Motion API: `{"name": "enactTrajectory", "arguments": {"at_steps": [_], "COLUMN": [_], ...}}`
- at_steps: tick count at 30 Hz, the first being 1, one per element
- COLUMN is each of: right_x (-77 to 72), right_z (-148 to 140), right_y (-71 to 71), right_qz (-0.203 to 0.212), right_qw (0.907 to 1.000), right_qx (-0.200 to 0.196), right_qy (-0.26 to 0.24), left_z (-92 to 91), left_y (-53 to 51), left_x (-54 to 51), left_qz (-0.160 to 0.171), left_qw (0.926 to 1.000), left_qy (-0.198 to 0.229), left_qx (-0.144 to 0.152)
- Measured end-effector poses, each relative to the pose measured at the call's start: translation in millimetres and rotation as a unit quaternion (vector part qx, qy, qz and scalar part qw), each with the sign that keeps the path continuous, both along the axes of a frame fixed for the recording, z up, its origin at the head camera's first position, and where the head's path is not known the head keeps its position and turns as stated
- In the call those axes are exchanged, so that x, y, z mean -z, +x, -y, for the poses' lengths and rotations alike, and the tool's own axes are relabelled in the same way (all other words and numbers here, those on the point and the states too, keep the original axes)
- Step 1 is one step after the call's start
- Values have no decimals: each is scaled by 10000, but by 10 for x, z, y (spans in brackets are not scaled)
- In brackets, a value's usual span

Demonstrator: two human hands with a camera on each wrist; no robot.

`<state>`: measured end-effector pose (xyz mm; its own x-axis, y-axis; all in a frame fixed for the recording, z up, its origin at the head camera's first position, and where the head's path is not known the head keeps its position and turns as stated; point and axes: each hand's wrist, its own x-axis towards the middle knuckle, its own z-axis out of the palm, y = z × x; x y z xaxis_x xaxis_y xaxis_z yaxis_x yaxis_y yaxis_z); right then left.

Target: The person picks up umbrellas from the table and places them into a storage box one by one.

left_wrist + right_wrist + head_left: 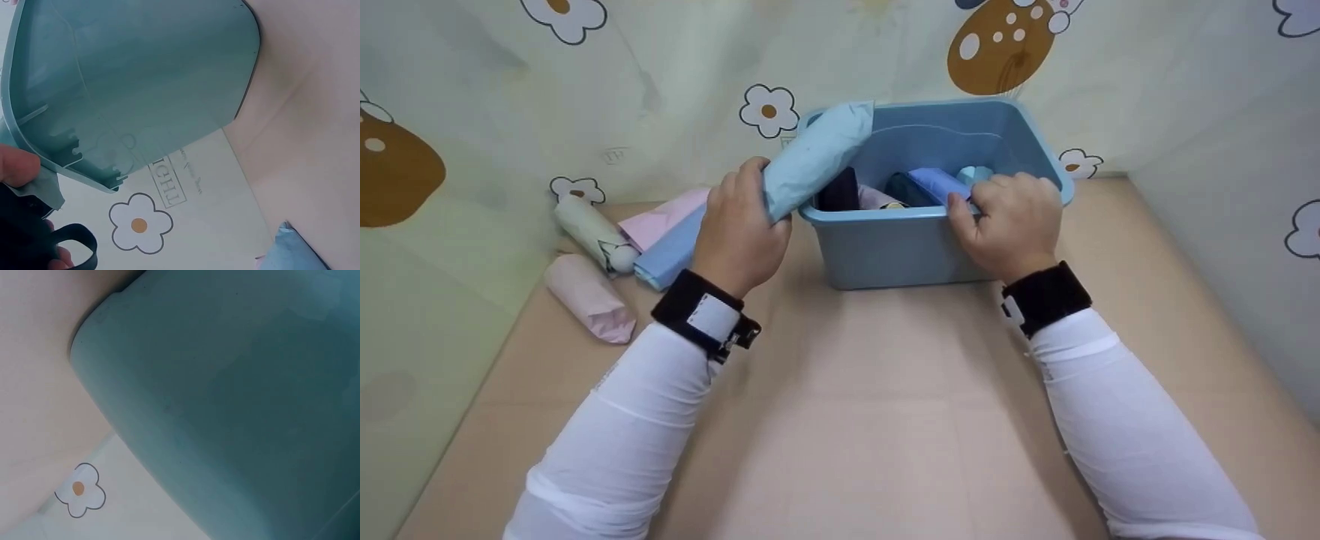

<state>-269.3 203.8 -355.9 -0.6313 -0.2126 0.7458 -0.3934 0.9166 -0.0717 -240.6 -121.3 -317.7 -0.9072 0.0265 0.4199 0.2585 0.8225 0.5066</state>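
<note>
My left hand [742, 225] grips a light blue folded umbrella [817, 157], tilted with its upper end over the left rim of a blue plastic bin [900, 251]. In the left wrist view, a black handle-like end with a loop [84, 239] shows beside the fingers. My right hand [1012, 225] holds the bin's front rim, its thumb on the near side. Inside the bin lie several rolled bundles, among them a blue one [941, 184] and a dark one [840, 191], partly hidden by the front wall.
On the table's left lie a pale green folded umbrella [589, 229] with a white rounded end, a pale pink bundle [591, 298], a blue bundle [671, 247] and a pink one [667, 217]. A flower-printed wall covering [682, 97] stands behind the bin.
</note>
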Motion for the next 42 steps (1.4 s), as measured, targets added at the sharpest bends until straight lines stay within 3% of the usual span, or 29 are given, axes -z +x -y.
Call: {"name": "enactTrajectory", "arguments": {"at_steps": [7, 19, 27, 31, 36, 38, 42], "right_x": [20, 31, 34, 52, 32, 28, 50], "right_z": [3, 15, 19, 9, 35, 38, 22], "right_y": [-11, -19, -20, -42, -62, -65, -55], "right_qz": [-218, -161, -286, -318, -434, -467, -475], "right_qw": [9998, 9999, 9995, 9995, 9990, 9989, 9988], "right_qx": [-1, 11, 17, 33, 46, 63, 81], "right_qy": [15, -52, -159, -72, -50, -84, -123], "left_z": [-4, -9, -6, 14, 146, 206, 278], "left_y": [-6, 6, -7, -28, -79, -97, -94], "left_x": [15, 28, 94, 292, 619, 726, 889], "left_qz": [-82, 101, 170, 393, 1069, 1360, 1690], "left_qw": [10000, 9998, 9993, 9946, 9755, 9706, 9692], "left_qy": [2, 147, 342, 953, 1918, 1988, 1788], "left_qx": [27, -30, -25, 93, 112, -5, -139]}}
